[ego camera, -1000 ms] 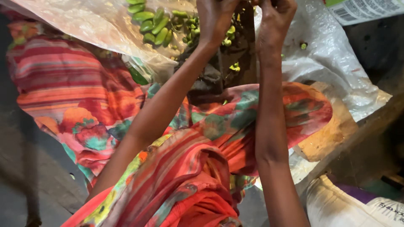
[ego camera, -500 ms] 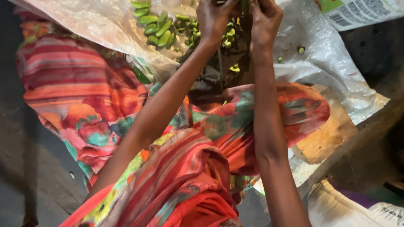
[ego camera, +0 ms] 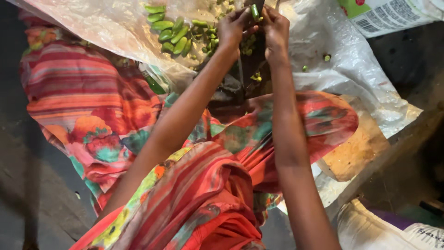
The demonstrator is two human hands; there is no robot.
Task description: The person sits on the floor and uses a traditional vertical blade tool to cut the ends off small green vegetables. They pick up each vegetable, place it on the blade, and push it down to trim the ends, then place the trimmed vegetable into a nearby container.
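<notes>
**Small green pod held against an upright blade, top centre of frame**

Item: one small green pod (ego camera: 255,11), short and plump, at the top centre of the frame. It sits against a dark upright blade (ego camera: 253,51) that runs down between the two hands.

Left hand (ego camera: 233,28): fingers curled narrow, tips pinching the pod from the left side. Right hand (ego camera: 276,28): fingers likewise closed in, tips meeting the pod from the right. Both hands touch the pod; neither palm is visible.

Adjacent: a heap of whole green pods (ego camera: 169,34) at upper left, lying on a clear plastic sheet (ego camera: 106,23). Cut green pieces (ego camera: 255,76) lie scattered below the hands, with two strays (ego camera: 326,57) to the right on a white sack (ego camera: 356,69). Red and orange patterned cloth (ego camera: 92,102) covers the lap across the middle of the frame. A pale wooden board (ego camera: 354,153) shows at right centre, partly under the cloth.

Risks, as judged:
- Fingertips lie just beside the blade; a slip of the smooth pod would likely bring a finger onto the edge.
- The pod is short, leaving little grip clear of the edge.
- Cut pieces may roll off the sack, as the strays suggest.
- Loose cloth near the blade's lower part could snag.
- Light is dim; the edge is hard to make out.
</notes>
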